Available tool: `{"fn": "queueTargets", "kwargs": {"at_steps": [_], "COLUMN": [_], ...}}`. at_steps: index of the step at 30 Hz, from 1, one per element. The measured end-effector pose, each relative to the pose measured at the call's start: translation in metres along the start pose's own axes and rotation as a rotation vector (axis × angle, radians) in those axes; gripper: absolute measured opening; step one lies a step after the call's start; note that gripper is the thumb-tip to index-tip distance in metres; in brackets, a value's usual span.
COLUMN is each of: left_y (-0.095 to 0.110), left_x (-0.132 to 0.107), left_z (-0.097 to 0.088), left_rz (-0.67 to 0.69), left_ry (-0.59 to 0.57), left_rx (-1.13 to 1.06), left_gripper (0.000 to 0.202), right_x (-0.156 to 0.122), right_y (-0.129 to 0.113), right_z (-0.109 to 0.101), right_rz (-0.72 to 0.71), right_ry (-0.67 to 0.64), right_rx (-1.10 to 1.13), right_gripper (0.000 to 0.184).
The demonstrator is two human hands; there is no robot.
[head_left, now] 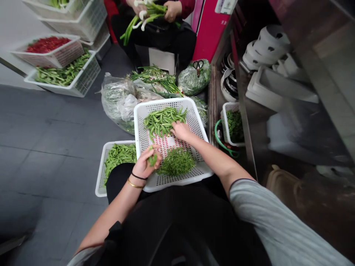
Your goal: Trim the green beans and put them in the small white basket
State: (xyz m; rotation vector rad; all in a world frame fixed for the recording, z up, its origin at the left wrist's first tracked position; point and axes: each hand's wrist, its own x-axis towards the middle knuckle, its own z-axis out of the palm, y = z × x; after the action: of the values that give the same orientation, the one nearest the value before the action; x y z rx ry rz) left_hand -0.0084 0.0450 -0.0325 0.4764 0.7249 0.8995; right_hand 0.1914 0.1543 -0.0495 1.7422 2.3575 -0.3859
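A white perforated basket (pixel 140 129) rests across my lap. Green pea pods (pixel 163 117) are heaped in its far half, and a pile of fine green trimmings (pixel 177 162) lies in the near half. My left hand (pixel 147 162), with a black band and a gold bracelet at the wrist, is curled around a few pea pods (pixel 152 159) above the basket's left side. At the near right edge of the pod heap, my right hand (pixel 181 130) has its fingers bent and pressed together on a pod; the fingertips are partly hidden among the pods.
Beside my left leg stands another basket (pixel 100 170) of pods. Bagged greens (pixel 118 99) and loose green onions (pixel 158 79) lie ahead. Scissors (pixel 198 67) sit on a bag. A seated person's hand (pixel 173 10) holds green onions. Stacked baskets (pixel 83 79) stand left, metal shelving (pixel 251 147) right.
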Motion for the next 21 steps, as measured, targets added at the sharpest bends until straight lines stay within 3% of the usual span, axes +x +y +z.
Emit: {"fn": "queueTargets", "kwargs": {"at_steps": [3,6,8,11,14,16,18,21], "left_y": [-0.007,-0.009,-0.009,-0.013,-0.018,-0.019,-0.020,-0.020], "left_x": [0.000,0.002,0.004,0.008,0.011,0.009,0.007,0.001], "left_z": [0.004,0.004,0.003,0.003,0.007,0.010,0.014,0.020], "left_rz": [-0.081,-0.109,-0.063,0.027,0.063,0.055,0.035,-0.015], "left_ry": [-0.046,0.091,0.235,0.363,0.367,0.358,0.330,0.256], "left_rx": [-0.011,0.066,0.154,0.262,0.319,0.296,0.230,0.179], "left_gripper": [0.025,0.027,0.030,0.039,0.038,0.041,0.040,0.038], "right_x": [0.037,0.043,0.028,-0.015,-0.064,-0.088,-0.104,-0.115], "right_y": [-0.006,-0.011,-0.014,-0.022,-0.035,-0.041,-0.043,-0.045], "right_z": [0.005,0.006,0.006,0.007,0.012,0.015,0.017,0.019], "right_rz": [0.036,0.047,0.013,-0.192,-0.407,-0.419,-0.406,-0.529], "right_ry": [0.005,-0.001,0.010,0.018,0.012,0.069,0.175,0.327], "right_rx": [0.025,0.040,0.099,0.278,0.371,0.353,0.305,0.263], "right_gripper": [0.038,0.036,0.033,0.029,0.023,0.025,0.032,0.039]}}
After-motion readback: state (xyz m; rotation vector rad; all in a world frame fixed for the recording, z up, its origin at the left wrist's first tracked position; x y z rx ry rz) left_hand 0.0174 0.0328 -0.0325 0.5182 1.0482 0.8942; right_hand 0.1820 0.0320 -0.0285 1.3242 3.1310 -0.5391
